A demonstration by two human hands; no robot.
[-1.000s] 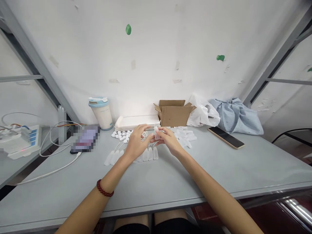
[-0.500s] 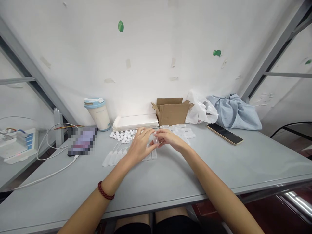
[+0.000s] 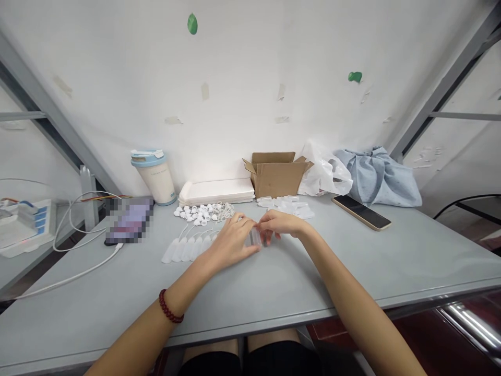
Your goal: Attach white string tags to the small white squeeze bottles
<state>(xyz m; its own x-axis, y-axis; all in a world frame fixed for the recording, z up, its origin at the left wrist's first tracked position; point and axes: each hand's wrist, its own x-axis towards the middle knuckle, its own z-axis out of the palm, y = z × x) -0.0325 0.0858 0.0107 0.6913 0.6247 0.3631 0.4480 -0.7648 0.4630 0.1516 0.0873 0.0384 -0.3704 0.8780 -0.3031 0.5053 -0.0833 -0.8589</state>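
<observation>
At the table [image 3: 305,282], holding clear case [image 3: 256,237] in left hand [image 3: 231,242]; cannot tell if gripping far end with right hand [image 3: 283,223].

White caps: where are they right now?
In the head view, the white caps lie left of centre on the table, just in front of the white stack and beyond the clear pieces.

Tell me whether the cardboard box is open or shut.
Open: the cardboard box has its side flaps splayed outward. Whether it holds anything, I cannot tell.
</observation>
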